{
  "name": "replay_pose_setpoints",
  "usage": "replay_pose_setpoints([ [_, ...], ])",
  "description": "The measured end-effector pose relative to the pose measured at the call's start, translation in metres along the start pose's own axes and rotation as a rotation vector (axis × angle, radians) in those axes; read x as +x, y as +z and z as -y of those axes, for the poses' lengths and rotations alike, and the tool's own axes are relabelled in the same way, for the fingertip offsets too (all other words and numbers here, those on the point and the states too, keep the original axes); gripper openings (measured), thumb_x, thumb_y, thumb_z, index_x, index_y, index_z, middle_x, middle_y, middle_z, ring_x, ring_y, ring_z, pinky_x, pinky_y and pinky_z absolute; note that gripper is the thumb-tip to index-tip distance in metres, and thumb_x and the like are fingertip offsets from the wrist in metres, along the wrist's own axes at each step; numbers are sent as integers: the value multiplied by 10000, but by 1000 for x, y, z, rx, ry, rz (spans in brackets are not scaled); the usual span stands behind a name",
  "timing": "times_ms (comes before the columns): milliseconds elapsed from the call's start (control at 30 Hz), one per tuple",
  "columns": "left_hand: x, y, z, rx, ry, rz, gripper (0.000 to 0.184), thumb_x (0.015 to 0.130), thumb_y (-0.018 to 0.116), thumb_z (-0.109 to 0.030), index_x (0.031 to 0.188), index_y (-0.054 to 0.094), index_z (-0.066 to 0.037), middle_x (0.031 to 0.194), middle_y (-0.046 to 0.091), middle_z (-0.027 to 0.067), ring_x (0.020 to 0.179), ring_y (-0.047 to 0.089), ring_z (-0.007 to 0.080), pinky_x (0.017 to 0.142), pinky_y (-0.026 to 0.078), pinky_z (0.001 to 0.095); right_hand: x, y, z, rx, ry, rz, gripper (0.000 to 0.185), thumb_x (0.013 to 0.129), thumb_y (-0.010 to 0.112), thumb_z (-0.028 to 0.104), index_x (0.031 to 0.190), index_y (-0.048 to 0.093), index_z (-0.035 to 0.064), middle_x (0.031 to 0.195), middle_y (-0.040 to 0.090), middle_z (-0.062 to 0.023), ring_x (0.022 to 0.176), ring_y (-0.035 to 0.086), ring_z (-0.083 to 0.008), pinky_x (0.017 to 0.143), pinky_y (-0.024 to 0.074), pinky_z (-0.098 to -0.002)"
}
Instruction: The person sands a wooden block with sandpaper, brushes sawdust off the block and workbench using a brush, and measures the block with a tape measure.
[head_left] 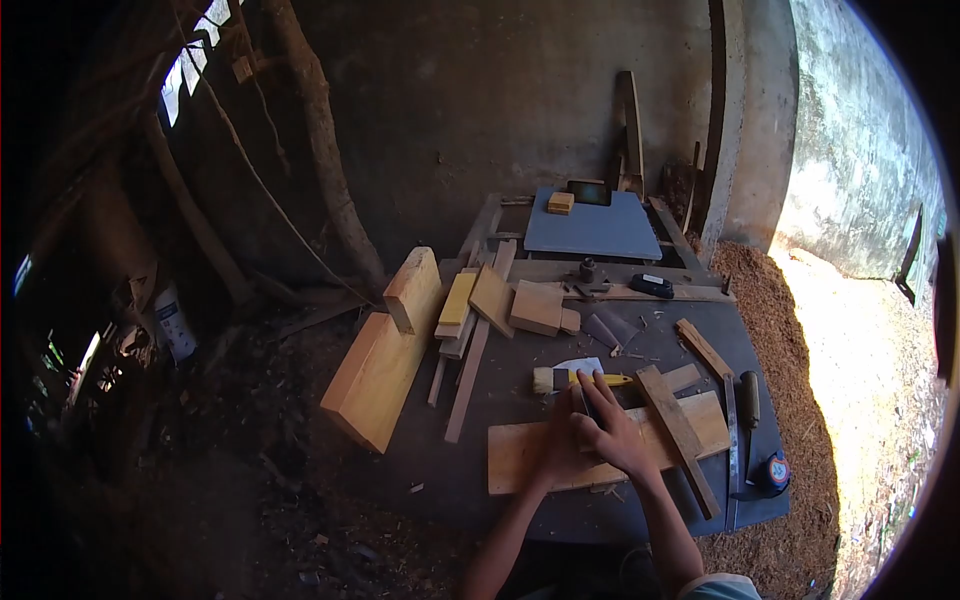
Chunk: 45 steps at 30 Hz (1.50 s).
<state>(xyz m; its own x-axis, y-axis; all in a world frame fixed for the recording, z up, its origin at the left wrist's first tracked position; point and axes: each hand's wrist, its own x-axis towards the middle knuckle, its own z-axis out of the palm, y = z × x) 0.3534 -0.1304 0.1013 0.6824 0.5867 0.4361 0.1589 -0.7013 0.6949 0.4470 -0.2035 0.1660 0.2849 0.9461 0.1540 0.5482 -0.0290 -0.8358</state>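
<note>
Over a flat wooden board (pixel 510 458) near the table's front edge, my left hand (pixel 566 445) and my right hand (pixel 615 435) are close together and overlap. The fingers of my left hand are partly hidden behind the right one, and what they hold, if anything, cannot be made out. Some fingers of my right hand stretch forward beside a small dark thing between the hands. Just beyond the fingertips lies a paintbrush (pixel 545 380) with a yellow handle, next to a white scrap (pixel 575 366). A narrow wooden strip (pixel 678 425) crosses the board's right part.
Thick planks (pixel 375 375) stand at the table's left edge, beside stacked wood pieces (pixel 458 305). A tape measure (pixel 774 472), metal ruler (pixel 732 440) and handled tool (pixel 750 400) lie at the right. Behind are a black object (pixel 652 286) and a grey panel (pixel 592 225).
</note>
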Motion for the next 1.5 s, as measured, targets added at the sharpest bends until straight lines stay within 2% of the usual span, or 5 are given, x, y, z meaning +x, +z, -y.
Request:
replay_pose_setpoints([
  [467, -5, -4, -4, -294, -84, -10, 921, 590, 731, -170, 1306, 178, 1, 1210, 348, 194, 1139, 398, 313, 946, 353, 385, 71, 17, -20, -166, 58, -58, 521, 805, 462, 397, 1264, 490, 152, 1319, 396, -243, 1178, 423, -403, 997, 328, -424],
  [767, -8, 5, 4, -307, -188, 53, 919, 574, 745, -191, 1287, 202, 12, 1200, 346, 202, 1135, 395, 330, 943, 357, 400, 67, 14, -23, -306, 14, 44, 656, 777, 490, 403, 1375, 302, 207, 1331, 330, -307, 1114, 467, -440, 970, 354, -461],
  [1033, -11, 14, 17, 131, 62, -162, 917, 563, 779, -221, 1271, 241, 3, 1225, 331, 210, 1154, 369, 363, 965, 330, 406, -14, 5, 6, -222, -44, 14, 635, 837, 463, 407, 1387, 282, 147, 1403, 196, -297, 1256, 308, -428, 1030, 266, -428],
  [1167, -6, 5, 9, -150, -216, 127, 960, 553, 759, -185, 1306, 193, 3, 1248, 310, 214, 1176, 351, 367, 984, 317, 402, 4, 7, 8, -148, 71, 35, 609, 872, 414, 394, 1389, 269, 108, 1401, 197, -302, 1283, 276, -405, 1036, 256, -423],
  [1500, -7, 15, 27, -95, -131, 121, 919, 570, 758, -186, 1292, 224, 11, 1224, 334, 216, 1167, 361, 365, 965, 338, 414, 23, 13, -7, -280, 80, 44, 592, 877, 369, 397, 1384, 261, 111, 1385, 254, -278, 1247, 278, -473, 1033, 220, -525],
])
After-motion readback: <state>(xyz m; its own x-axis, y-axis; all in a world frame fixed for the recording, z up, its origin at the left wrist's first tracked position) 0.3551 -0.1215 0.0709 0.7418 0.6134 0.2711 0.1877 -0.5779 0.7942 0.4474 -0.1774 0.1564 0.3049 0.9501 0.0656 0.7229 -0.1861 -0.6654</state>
